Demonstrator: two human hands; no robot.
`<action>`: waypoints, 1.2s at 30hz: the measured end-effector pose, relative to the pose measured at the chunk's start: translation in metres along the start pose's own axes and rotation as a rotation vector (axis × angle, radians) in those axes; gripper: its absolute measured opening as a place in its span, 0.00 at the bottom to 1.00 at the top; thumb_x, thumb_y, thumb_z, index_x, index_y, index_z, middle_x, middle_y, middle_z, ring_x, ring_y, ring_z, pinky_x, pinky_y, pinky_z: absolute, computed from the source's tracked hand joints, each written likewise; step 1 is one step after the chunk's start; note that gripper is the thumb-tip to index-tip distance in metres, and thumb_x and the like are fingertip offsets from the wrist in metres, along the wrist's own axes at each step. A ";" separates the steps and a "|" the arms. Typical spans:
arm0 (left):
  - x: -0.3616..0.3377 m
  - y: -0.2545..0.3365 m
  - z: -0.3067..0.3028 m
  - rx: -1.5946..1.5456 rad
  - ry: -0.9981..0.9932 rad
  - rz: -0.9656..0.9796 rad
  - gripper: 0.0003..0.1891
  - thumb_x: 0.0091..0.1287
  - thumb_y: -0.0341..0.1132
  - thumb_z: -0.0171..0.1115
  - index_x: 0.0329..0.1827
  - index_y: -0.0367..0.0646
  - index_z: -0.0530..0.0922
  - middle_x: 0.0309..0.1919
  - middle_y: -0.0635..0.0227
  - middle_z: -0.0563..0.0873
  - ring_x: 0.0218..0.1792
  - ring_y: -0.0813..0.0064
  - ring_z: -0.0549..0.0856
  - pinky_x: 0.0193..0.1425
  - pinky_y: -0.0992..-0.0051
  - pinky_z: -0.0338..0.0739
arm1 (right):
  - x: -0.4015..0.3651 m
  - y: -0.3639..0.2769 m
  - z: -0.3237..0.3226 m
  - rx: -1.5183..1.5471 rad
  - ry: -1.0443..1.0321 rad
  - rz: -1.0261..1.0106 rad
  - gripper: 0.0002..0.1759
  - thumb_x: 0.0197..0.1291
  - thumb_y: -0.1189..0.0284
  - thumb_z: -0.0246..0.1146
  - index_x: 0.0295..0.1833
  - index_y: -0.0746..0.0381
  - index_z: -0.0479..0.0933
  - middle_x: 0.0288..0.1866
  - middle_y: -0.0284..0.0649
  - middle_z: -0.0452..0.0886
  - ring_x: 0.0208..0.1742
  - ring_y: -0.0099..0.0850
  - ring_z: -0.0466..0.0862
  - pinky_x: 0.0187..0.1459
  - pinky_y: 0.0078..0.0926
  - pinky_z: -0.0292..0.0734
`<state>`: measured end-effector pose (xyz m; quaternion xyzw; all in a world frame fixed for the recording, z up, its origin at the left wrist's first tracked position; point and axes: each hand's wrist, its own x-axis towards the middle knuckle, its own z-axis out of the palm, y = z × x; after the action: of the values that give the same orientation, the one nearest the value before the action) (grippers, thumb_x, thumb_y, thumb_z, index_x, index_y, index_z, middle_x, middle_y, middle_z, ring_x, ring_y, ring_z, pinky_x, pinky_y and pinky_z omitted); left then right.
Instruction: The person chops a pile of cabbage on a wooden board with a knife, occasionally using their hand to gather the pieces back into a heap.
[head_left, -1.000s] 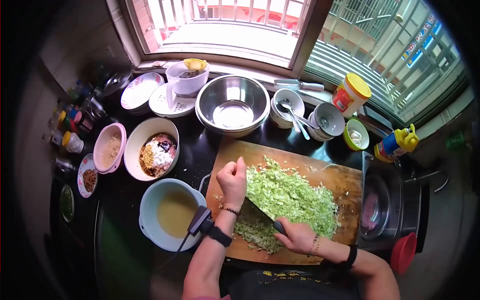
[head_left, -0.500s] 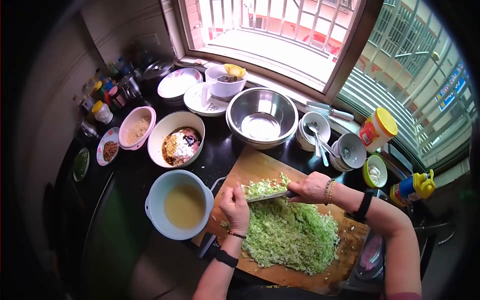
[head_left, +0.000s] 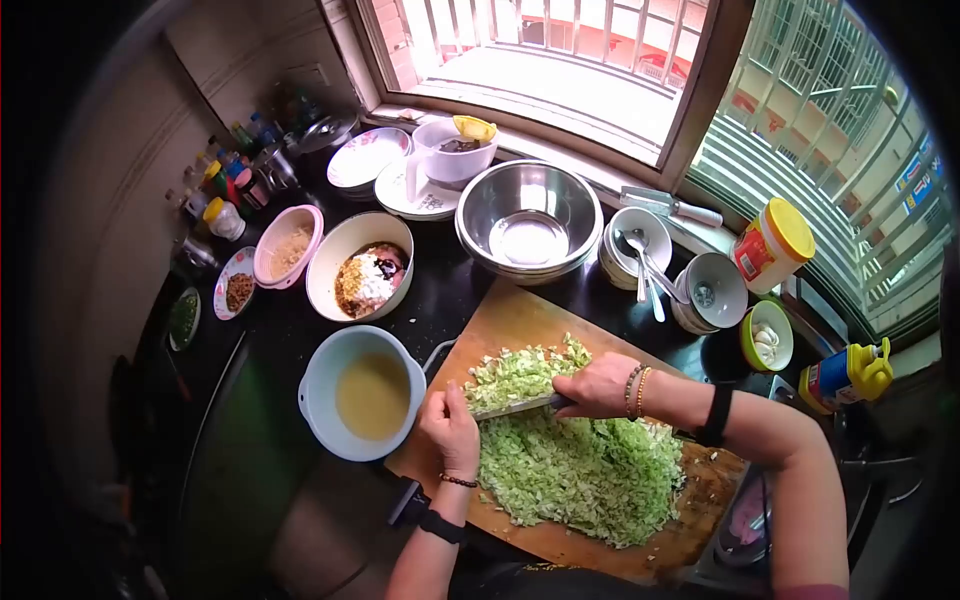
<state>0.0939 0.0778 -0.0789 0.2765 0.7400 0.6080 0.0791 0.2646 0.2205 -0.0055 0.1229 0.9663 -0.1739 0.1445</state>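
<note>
A kitchen knife (head_left: pixel 515 408) lies across the chopped green cabbage (head_left: pixel 580 480) on a wooden cutting board (head_left: pixel 505 315). Its dark handle is gripped by my right hand (head_left: pixel 597 387). At the other end of the blade, my left hand (head_left: pixel 450 432) is closed on the tip, with the thumb pointing up. The blade splits the cabbage into a smaller heap on the far side and a large mound nearer my body.
Left of the board stands a light blue basin (head_left: pixel 310 385) of yellowish liquid. Behind are a bowl of meat and seasonings (head_left: pixel 372 280), a steel bowl (head_left: pixel 485 215), small stacked bowls with spoons (head_left: pixel 640 235), and a green bowl of garlic (head_left: pixel 768 338). A yellow-lidded tub (head_left: pixel 772 245) is by the window.
Both hands and the knife have moved left and a little nearer my body across the board. More chopped cabbage now lies on the far side of the blade. The camera view has shifted slightly.
</note>
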 end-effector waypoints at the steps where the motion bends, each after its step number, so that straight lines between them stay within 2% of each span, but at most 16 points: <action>1: -0.001 -0.002 0.001 -0.004 0.006 0.030 0.18 0.65 0.33 0.58 0.17 0.36 0.67 0.12 0.69 0.66 0.17 0.80 0.65 0.22 0.72 0.60 | 0.001 0.004 0.010 0.019 -0.004 0.009 0.21 0.60 0.51 0.55 0.36 0.60 0.67 0.21 0.45 0.78 0.26 0.45 0.81 0.28 0.43 0.74; 2: -0.001 -0.003 0.001 0.038 -0.002 0.092 0.19 0.65 0.33 0.57 0.17 0.36 0.65 0.12 0.68 0.66 0.18 0.80 0.64 0.23 0.72 0.60 | -0.002 0.006 0.017 0.020 0.005 0.015 0.21 0.59 0.51 0.56 0.36 0.60 0.67 0.22 0.45 0.78 0.26 0.45 0.81 0.28 0.44 0.74; 7: 0.006 0.004 -0.005 -0.019 -0.013 0.026 0.20 0.66 0.33 0.57 0.17 0.36 0.63 0.12 0.69 0.63 0.19 0.83 0.62 0.22 0.73 0.58 | 0.001 -0.009 -0.004 0.012 0.049 -0.025 0.21 0.59 0.51 0.56 0.36 0.60 0.67 0.21 0.45 0.77 0.27 0.45 0.81 0.29 0.43 0.74; 9: 0.004 0.009 -0.015 -0.081 0.024 0.006 0.20 0.66 0.34 0.57 0.17 0.35 0.65 0.12 0.68 0.64 0.19 0.83 0.62 0.21 0.73 0.58 | -0.005 -0.037 -0.029 0.012 -0.048 0.039 0.21 0.59 0.51 0.57 0.36 0.60 0.67 0.21 0.45 0.77 0.27 0.45 0.81 0.29 0.43 0.74; 11: -0.001 0.006 -0.017 -0.103 0.040 -0.007 0.20 0.66 0.34 0.57 0.17 0.35 0.65 0.12 0.68 0.64 0.19 0.83 0.62 0.21 0.74 0.58 | -0.005 -0.039 -0.023 0.008 -0.034 0.023 0.21 0.59 0.51 0.57 0.37 0.60 0.68 0.21 0.45 0.77 0.26 0.45 0.81 0.28 0.43 0.74; 13: -0.007 -0.013 -0.015 -0.017 -0.047 -0.042 0.20 0.65 0.33 0.58 0.16 0.35 0.65 0.12 0.66 0.65 0.17 0.80 0.63 0.22 0.72 0.59 | -0.005 -0.025 0.010 0.015 -0.056 0.060 0.21 0.58 0.51 0.57 0.37 0.60 0.67 0.20 0.44 0.77 0.25 0.45 0.80 0.26 0.42 0.74; 14: -0.008 -0.005 -0.015 0.082 -0.043 0.094 0.19 0.64 0.32 0.59 0.16 0.35 0.64 0.12 0.64 0.67 0.17 0.75 0.66 0.22 0.70 0.60 | -0.008 -0.015 0.028 0.024 0.038 0.011 0.21 0.58 0.51 0.57 0.36 0.59 0.67 0.19 0.44 0.77 0.24 0.44 0.80 0.25 0.42 0.74; 17: -0.010 -0.009 -0.018 0.068 -0.066 0.134 0.19 0.63 0.32 0.59 0.17 0.35 0.65 0.14 0.63 0.70 0.17 0.70 0.68 0.23 0.69 0.61 | -0.011 -0.018 0.034 -0.026 0.076 0.012 0.21 0.59 0.50 0.56 0.36 0.59 0.67 0.20 0.43 0.77 0.24 0.44 0.80 0.25 0.41 0.74; 19: -0.006 -0.004 -0.020 0.012 -0.060 0.104 0.19 0.64 0.31 0.59 0.16 0.35 0.65 0.12 0.64 0.68 0.17 0.74 0.66 0.22 0.71 0.60 | -0.009 -0.026 0.013 -0.006 0.069 0.001 0.21 0.59 0.50 0.55 0.36 0.59 0.67 0.20 0.43 0.77 0.24 0.44 0.80 0.25 0.41 0.74; 22: -0.005 0.005 -0.030 -0.111 0.004 0.003 0.20 0.64 0.31 0.58 0.14 0.36 0.63 0.10 0.65 0.66 0.16 0.82 0.63 0.20 0.73 0.58 | -0.013 -0.056 -0.021 -0.007 -0.083 0.068 0.21 0.60 0.50 0.54 0.37 0.59 0.67 0.20 0.44 0.77 0.26 0.45 0.81 0.27 0.43 0.75; 25: -0.016 -0.013 -0.030 -0.071 -0.037 -0.043 0.20 0.63 0.30 0.59 0.15 0.36 0.63 0.11 0.64 0.66 0.15 0.78 0.64 0.21 0.72 0.59 | -0.013 -0.051 0.003 -0.014 -0.102 0.077 0.21 0.60 0.50 0.54 0.37 0.59 0.67 0.21 0.43 0.78 0.26 0.45 0.81 0.27 0.42 0.75; 26: -0.018 -0.011 -0.027 0.042 -0.039 0.126 0.20 0.64 0.30 0.58 0.15 0.36 0.60 0.12 0.70 0.64 0.18 0.84 0.61 0.21 0.75 0.57 | -0.014 -0.039 0.023 0.001 -0.072 0.073 0.21 0.60 0.50 0.54 0.37 0.59 0.67 0.21 0.43 0.77 0.26 0.45 0.81 0.26 0.42 0.74; 29: -0.019 0.000 -0.028 0.030 -0.047 0.203 0.20 0.63 0.29 0.58 0.16 0.36 0.60 0.12 0.66 0.63 0.18 0.83 0.61 0.21 0.74 0.56 | -0.019 -0.038 0.033 -0.001 -0.027 0.087 0.20 0.60 0.51 0.55 0.37 0.59 0.67 0.21 0.43 0.77 0.26 0.45 0.80 0.26 0.42 0.74; 32: -0.014 0.004 -0.032 -0.037 -0.060 0.112 0.20 0.63 0.29 0.57 0.16 0.36 0.60 0.12 0.70 0.62 0.18 0.84 0.60 0.21 0.74 0.56 | -0.019 -0.042 0.020 0.028 0.052 0.022 0.20 0.60 0.52 0.55 0.37 0.60 0.67 0.21 0.44 0.77 0.25 0.45 0.80 0.26 0.42 0.74; 34: -0.012 0.002 -0.037 -0.068 -0.034 0.034 0.20 0.64 0.29 0.56 0.16 0.36 0.59 0.12 0.73 0.60 0.18 0.85 0.60 0.21 0.74 0.55 | -0.023 -0.065 -0.004 0.031 -0.008 0.058 0.20 0.60 0.52 0.55 0.37 0.60 0.67 0.21 0.44 0.77 0.25 0.46 0.80 0.27 0.42 0.75; 36: -0.018 -0.007 -0.039 -0.055 -0.050 0.009 0.20 0.62 0.29 0.58 0.15 0.36 0.60 0.11 0.68 0.62 0.16 0.81 0.61 0.20 0.72 0.57 | -0.024 -0.076 -0.007 0.017 -0.091 0.103 0.21 0.60 0.51 0.56 0.38 0.61 0.67 0.20 0.45 0.77 0.25 0.46 0.80 0.27 0.42 0.75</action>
<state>0.0895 0.0349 -0.0796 0.2926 0.7197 0.6211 0.1026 0.2632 0.1490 0.0313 0.1658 0.9496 -0.1798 0.1961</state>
